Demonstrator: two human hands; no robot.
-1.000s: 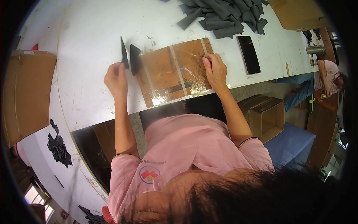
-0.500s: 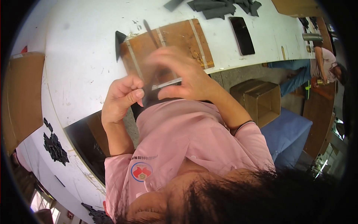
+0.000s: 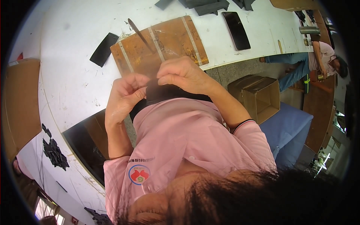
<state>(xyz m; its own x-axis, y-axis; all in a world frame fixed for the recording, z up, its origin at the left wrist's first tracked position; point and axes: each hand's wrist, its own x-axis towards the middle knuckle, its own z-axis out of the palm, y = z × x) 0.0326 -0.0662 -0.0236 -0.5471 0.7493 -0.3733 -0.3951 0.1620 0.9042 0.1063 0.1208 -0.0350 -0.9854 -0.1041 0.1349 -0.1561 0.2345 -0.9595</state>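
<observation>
The white worktop (image 3: 75,75) curves across the upper picture, and a brown wooden board (image 3: 176,37) crossed by 3 pale tape strips lies on it near the front edge. On the floor to the right, beside a blue cloth (image 3: 288,131), stands an open brown cardboard box (image 3: 258,97), which looks empty, though its bottom is in shadow. A black phone (image 3: 236,25) lies lengthwise right of the board, and a small black rectangular piece (image 3: 104,49) lies to its left. A thin blade (image 3: 139,34) rests slanting on the board. Close to the pink shirt, off the worktop, both hands hold 1 dark flat piece (image 3: 163,93), its long axis running left to right. The left hand (image 3: 125,95) pinches its left end; the right hand (image 3: 183,75) curls its fingers (image 3: 167,77) over the top edge, gripping it.
</observation>
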